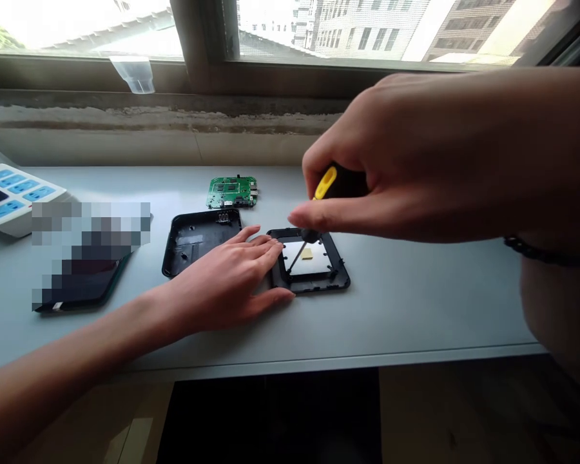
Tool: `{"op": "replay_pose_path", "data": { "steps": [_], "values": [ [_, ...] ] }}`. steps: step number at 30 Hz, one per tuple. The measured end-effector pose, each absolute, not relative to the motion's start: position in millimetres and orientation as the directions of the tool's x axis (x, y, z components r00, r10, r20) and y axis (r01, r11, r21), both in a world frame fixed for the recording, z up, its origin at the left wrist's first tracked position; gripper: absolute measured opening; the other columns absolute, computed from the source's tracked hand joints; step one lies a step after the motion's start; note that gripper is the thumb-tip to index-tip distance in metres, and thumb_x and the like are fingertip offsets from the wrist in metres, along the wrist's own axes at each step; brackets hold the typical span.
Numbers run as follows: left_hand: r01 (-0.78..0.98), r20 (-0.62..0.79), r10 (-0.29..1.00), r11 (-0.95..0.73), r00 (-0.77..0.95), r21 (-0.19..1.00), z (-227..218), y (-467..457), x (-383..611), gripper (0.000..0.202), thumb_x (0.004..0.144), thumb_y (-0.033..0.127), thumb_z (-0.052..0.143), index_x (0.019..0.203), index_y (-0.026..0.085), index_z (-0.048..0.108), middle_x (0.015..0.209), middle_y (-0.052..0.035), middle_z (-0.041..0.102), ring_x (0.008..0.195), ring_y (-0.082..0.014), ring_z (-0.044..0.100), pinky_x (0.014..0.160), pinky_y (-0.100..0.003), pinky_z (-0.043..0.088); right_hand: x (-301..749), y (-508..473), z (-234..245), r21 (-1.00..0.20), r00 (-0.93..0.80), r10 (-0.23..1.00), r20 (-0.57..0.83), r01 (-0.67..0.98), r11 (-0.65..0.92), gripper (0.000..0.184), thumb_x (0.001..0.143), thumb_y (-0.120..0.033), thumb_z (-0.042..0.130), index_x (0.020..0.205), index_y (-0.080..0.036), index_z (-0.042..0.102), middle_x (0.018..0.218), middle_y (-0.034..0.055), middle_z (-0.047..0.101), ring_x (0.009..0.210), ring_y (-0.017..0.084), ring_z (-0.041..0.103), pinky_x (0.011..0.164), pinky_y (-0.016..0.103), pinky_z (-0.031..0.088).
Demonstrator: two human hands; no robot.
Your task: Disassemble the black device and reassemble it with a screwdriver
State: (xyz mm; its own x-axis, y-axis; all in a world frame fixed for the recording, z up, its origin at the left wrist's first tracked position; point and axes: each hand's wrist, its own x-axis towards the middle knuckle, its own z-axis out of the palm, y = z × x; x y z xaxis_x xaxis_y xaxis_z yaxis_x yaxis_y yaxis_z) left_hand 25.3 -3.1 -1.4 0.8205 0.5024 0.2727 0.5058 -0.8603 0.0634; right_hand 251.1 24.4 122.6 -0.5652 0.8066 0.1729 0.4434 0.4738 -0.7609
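Observation:
My right hand [391, 167] is closed round a screwdriver [326, 183] with a yellow and black handle. Its thin shaft slants down into the left corner of a black square case half [336, 274] that has a white plate and a small yellow pad inside. My left hand [227, 280] lies flat with its fingers stretched out, pressing on that case half's left edge. A second black case half [193, 238] lies open just left of it, partly under my left hand. A green circuit board [232, 192] rests farther back.
All of this lies on a grey ledge [415, 309] below a window. A white power strip with blue sockets [14, 196] sits at the far left. A dark phone [84, 283] lies in front of it, partly blurred out. The ledge's front edge runs close below my forearm.

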Motion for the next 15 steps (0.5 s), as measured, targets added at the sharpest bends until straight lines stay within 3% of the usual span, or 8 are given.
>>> {"op": "replay_pose_path", "data": {
  "steps": [3, 5, 10, 13, 15],
  "values": [
    [0.505, 0.274, 0.503, -0.86, 0.82, 0.07, -1.5, -3.4, 25.2, 0.043, 0.099, 0.04, 0.063, 0.119, 0.002, 0.065, 0.12, -0.0223, 0.073, 0.112, -0.0309, 0.072, 0.123, -0.052, 0.037, 247.4, 21.7, 121.8, -0.316, -0.723, 0.681, 0.117, 0.623, 0.715, 0.042, 0.083, -0.036, 0.081, 0.053, -0.017, 0.059, 0.039, -0.0053, 0.022, 0.031, -0.001, 0.012, 0.026, 0.028, -0.002],
    [0.504, 0.279, 0.501, -0.861, 0.819, 0.068, -1.1, -3.7, 25.5, 0.042, 0.099, 0.041, 0.063, 0.117, 0.002, 0.066, 0.117, -0.0219, 0.074, 0.111, -0.0312, 0.073, 0.123, -0.052, 0.038, 245.3, 19.2, 122.1, -0.223, -0.725, 0.678, 0.122, 0.646, 0.731, 0.043, 0.087, -0.037, 0.076, 0.053, -0.017, 0.06, 0.038, -0.0052, 0.02, 0.03, -0.001, 0.011, 0.025, 0.026, 0.0],
    [0.522, 0.265, 0.519, -0.85, 0.813, 0.066, 0.1, -4.9, 27.4, 0.04, 0.099, 0.041, 0.063, 0.113, 0.004, 0.067, 0.117, -0.0217, 0.074, 0.112, -0.0314, 0.072, 0.122, -0.052, 0.038, 259.1, 22.3, 118.6, -0.431, -0.609, 0.793, -0.01, 0.718, 0.546, 0.023, 0.085, -0.021, 0.077, 0.064, -0.016, 0.07, 0.04, -0.0041, 0.042, 0.032, 0.0, 0.032, 0.029, 0.018, 0.016],
    [0.525, 0.239, 0.522, -0.849, 0.819, 0.056, 0.5, -5.6, 28.1, 0.041, 0.099, 0.041, 0.062, 0.115, 0.003, 0.066, 0.122, -0.0229, 0.072, 0.114, -0.0321, 0.071, 0.122, -0.054, 0.038, 282.7, 31.6, 106.1, -0.628, -0.468, 0.881, 0.066, 0.667, 0.401, 0.019, 0.083, -0.019, 0.077, 0.066, -0.013, 0.073, 0.047, -0.0014, 0.052, 0.041, 0.002, 0.042, 0.037, 0.019, 0.024],
    [0.527, 0.224, 0.523, -0.849, 0.823, 0.046, 1.4, -6.0, 27.7, 0.041, 0.1, 0.041, 0.061, 0.115, 0.003, 0.066, 0.124, -0.0231, 0.071, 0.114, -0.0321, 0.071, 0.121, -0.054, 0.038, 299.4, 40.2, 91.9, -0.756, -0.29, 0.946, 0.149, 0.583, 0.297, 0.022, 0.085, -0.021, 0.073, 0.065, -0.012, 0.07, 0.047, -0.0009, 0.048, 0.042, 0.001, 0.04, 0.04, 0.023, 0.021]
  ]
}}
